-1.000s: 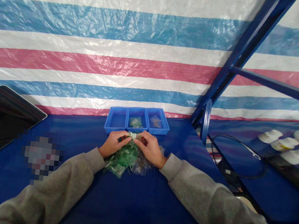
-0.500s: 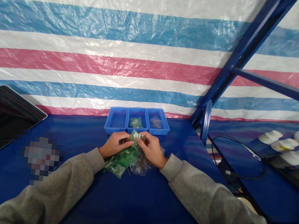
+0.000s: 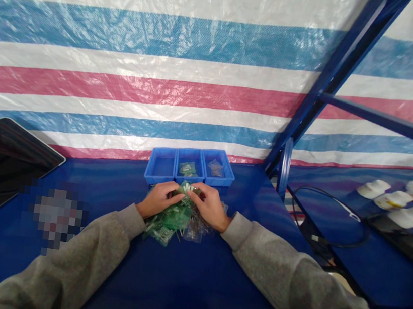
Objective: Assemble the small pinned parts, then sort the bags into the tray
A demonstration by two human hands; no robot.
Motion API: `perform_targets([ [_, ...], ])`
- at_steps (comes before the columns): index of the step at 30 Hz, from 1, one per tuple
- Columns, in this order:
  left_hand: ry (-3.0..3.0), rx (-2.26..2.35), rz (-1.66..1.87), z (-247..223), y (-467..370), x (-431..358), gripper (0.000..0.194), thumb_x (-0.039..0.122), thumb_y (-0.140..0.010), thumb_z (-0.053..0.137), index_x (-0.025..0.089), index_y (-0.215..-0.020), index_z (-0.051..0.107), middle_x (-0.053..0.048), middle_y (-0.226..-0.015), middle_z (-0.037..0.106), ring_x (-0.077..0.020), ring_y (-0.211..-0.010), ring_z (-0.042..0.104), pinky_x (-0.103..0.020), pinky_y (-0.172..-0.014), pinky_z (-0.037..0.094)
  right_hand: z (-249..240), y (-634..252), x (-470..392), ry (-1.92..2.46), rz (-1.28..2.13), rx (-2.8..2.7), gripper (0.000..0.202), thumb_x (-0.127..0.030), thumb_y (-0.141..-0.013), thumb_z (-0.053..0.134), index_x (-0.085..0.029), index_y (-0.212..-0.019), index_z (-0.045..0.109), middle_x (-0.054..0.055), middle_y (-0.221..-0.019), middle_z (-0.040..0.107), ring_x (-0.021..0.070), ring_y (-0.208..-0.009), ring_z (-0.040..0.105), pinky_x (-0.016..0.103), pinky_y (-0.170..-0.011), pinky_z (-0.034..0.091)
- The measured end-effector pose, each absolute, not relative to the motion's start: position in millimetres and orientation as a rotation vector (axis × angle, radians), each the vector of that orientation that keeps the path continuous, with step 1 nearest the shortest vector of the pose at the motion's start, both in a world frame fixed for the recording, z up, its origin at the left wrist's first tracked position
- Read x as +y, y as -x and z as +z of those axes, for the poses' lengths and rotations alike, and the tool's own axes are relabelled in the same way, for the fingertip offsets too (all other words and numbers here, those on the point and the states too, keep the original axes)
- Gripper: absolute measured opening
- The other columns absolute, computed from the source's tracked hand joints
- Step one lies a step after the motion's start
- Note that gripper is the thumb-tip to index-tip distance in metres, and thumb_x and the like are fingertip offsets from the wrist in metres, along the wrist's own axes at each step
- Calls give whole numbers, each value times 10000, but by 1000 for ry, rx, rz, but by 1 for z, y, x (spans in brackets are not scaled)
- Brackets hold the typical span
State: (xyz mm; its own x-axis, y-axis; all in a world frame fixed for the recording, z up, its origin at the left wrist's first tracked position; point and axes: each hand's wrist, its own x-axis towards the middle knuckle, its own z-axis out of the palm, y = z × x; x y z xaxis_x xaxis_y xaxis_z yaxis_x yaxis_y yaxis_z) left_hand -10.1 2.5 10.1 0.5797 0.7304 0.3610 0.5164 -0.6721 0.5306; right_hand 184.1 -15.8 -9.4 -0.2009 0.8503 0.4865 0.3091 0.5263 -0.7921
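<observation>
A pile of small plastic bags lies on the blue table [image 3: 174,282], with green bags [image 3: 173,217] on the left and clear bags [image 3: 195,228] on the right. At the top of the pile, my left hand [image 3: 160,199] and my right hand [image 3: 210,205] pinch a green bag with white pieces [image 3: 187,187] between them. Just beyond stand three blue bins side by side. The left bin [image 3: 162,163] shows nothing inside, the middle bin [image 3: 191,152] holds a green bag [image 3: 188,169], and the right bin [image 3: 229,170] holds a clear bag [image 3: 215,168].
A dark screen with a pale edge [image 3: 3,163] lies at the left, near a blurred patch [image 3: 57,213]. On the right are a blue metal frame [image 3: 284,167], a black cable [image 3: 360,240] and several white-topped containers [image 3: 375,188]. Striped sheeting [image 3: 143,85] hangs behind.
The bag between my fingers has tilted and shifted slightly. Both hands stay in nearly the same place.
</observation>
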Motion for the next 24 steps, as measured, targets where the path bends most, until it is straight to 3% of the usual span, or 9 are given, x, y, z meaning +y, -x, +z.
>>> perform_targets([
  [7,-2377,1064,901,10,11,2,308,386,-882,481,133,-733,573,4,-639,522,-110,-607,467,-209,-580,372,-12,-186,-16,991,735,-1714,253,-385,-817,596,-187,-970,634,10,-733,629,135,-597,529,249,-572,417],
  [13,-2335,1113,907,9,12,2,304,381,-882,482,129,-749,590,5,-640,553,-113,-612,489,-212,-599,386,-11,-186,-16,1002,672,-1804,199,-355,-839,556,-179,-763,614,-6,-632,554,128,-570,484,240,-551,381],
  [20,-2281,1039,927,11,9,0,330,434,-845,530,121,-822,628,-27,-720,612,-142,-673,542,-238,-649,433,-12,-185,-15,1005,659,-1737,229,-345,-846,553,-179,-689,563,-22,-605,534,116,-549,471,236,-546,358],
  [24,-2262,1033,978,12,9,-1,333,434,-853,516,122,-867,632,-41,-757,625,-160,-723,558,-259,-695,448,-11,-185,-16,1004,685,-1735,214,-362,-841,564,-176,-738,585,-19,-629,552,114,-551,476,233,-546,368],
])
